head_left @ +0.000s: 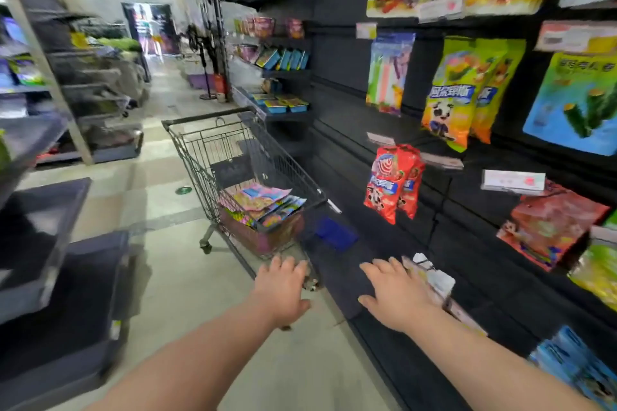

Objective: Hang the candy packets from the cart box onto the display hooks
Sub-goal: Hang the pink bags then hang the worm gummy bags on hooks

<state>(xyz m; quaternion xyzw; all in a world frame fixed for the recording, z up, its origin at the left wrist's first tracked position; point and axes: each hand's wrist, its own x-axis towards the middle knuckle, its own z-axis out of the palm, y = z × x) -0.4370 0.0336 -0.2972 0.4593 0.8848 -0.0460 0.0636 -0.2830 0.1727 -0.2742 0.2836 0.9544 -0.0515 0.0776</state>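
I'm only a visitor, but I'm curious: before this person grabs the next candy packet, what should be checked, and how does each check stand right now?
1. Left hand free: ok, fingers spread, holding nothing.
2. Right hand free: ok, open, fingers straight.
3. Candy packets left in the box: ok, a pile shows.
4. Cart close by: ok, it stands just ahead of the left hand.
5. Free display hook: cannot tell; blur hides the hooks around the red packets.

red packets (393, 182), green packets (467, 90), grey cart (187, 140)
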